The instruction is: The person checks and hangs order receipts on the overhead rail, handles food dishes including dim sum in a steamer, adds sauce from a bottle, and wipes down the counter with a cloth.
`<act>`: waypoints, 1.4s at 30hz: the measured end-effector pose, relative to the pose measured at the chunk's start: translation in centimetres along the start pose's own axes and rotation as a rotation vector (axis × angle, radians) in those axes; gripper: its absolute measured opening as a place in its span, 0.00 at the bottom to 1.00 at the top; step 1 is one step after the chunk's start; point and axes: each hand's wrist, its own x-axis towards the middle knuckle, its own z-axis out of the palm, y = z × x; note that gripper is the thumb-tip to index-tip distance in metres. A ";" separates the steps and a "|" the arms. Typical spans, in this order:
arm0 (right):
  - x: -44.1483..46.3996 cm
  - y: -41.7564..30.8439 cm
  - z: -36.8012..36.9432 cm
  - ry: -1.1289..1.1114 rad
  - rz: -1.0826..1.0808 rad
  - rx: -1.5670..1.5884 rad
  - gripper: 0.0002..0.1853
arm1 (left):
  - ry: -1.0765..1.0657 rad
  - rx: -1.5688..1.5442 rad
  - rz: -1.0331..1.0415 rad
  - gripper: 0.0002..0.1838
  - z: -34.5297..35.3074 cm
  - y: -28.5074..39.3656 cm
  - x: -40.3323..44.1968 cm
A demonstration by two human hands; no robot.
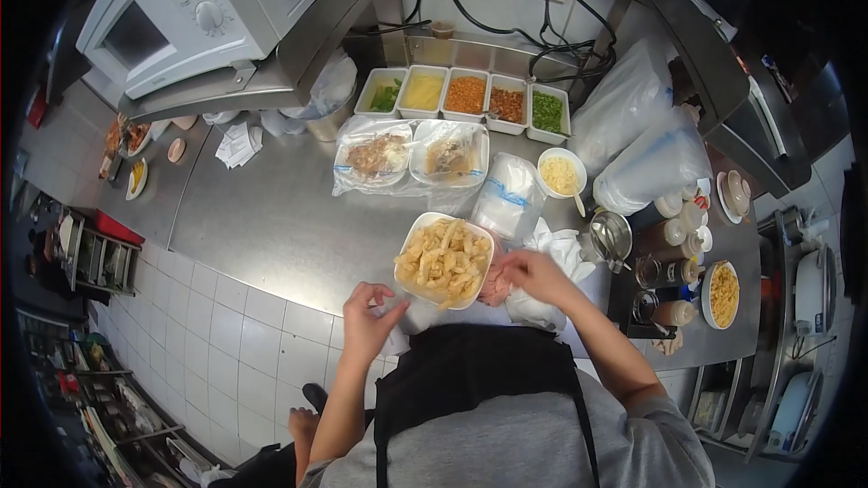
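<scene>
A white square container (489,282) heaped with pale fried strips (443,260) stands in front of me at the counter's near edge. My left hand (364,323) is just left of it, thumb and fingers apart with a gap between them; it holds nothing I can see. To the right of the container, my right hand (539,277) has its fingers bent together above a pinkish item (496,282), possibly wrapped in plastic. What those fingertips hold, if anything, is hidden. Crumpled white plastic (537,309) lies below that hand.
Several trays of toppings (466,96) line the back. Two plastic-covered containers (411,155) and a plastic-wrapped white bundle (507,194) sit nearer. At the right are a bowl with a spoon (559,173), a metal bowl (609,237) and sauce bottles (667,235). A microwave (194,14) overhangs at left.
</scene>
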 end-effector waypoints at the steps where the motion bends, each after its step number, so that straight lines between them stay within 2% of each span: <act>1: -0.5 1.1 0.5 -0.078 0.073 0.151 0.11 | -0.030 0.007 0.004 0.13 -0.8 -0.3 0.1; 4: -0.4 -0.8 2.5 -0.079 0.357 0.479 0.12 | -0.031 -0.067 -0.122 0.13 -2.8 -0.1 0.8; 5: 0.4 0.0 2.9 -0.026 0.354 0.517 0.13 | -0.043 -0.082 -0.123 0.13 -3.4 0.3 1.2; 9: 2.9 -1.0 3.1 0.038 0.375 0.212 0.14 | -0.071 -0.176 -0.158 0.13 -4.4 1.4 2.2; 11: 3.4 -2.0 3.5 0.055 0.210 0.096 0.15 | -0.099 -0.226 -0.226 0.12 -4.5 2.5 2.5; 15: 4.9 -1.0 4.2 0.047 0.068 -0.080 0.21 | -0.131 -0.183 -0.110 0.13 -5.4 3.2 3.1; 18: 3.1 -3.7 4.8 0.155 0.163 0.017 0.20 | -0.148 -0.270 -0.127 0.12 -7.1 3.4 3.9; 22: 1.5 -2.8 5.8 0.246 0.182 0.056 0.16 | -0.060 -0.220 0.065 0.11 -9.4 2.4 6.2; 24: -0.6 -4.3 5.5 0.281 0.160 0.147 0.14 | -0.016 -0.210 0.134 0.10 -10.6 2.7 7.6; 28: -6.4 -6.8 2.8 0.391 0.168 0.268 0.12 | 0.120 -0.278 0.141 0.08 -12.1 3.4 10.0; 30: -10.1 -7.0 0.9 0.453 0.238 0.295 0.12 | 0.100 -0.313 0.220 0.06 -11.8 3.7 10.5; 33: -17.3 -7.3 -2.9 0.595 0.240 0.388 0.14 | 0.075 -0.322 0.182 0.10 -10.1 3.7 10.4; 36: -24.7 -6.5 -6.8 0.900 0.286 0.481 0.15 | 0.089 -0.333 0.151 0.07 -6.2 6.8 9.6; 37: -27.2 -6.2 -8.3 1.012 0.332 0.555 0.14 | 0.091 -0.330 0.188 0.06 -5.1 6.4 9.8; 40: -35.1 -2.1 -13.5 1.256 0.365 0.491 0.13 | 0.172 -0.242 0.278 0.07 -2.5 3.9 11.4; 42: -40.0 0.4 -16.8 1.389 0.382 0.435 0.13 | 0.203 -0.331 0.280 0.07 -1.3 2.0 12.3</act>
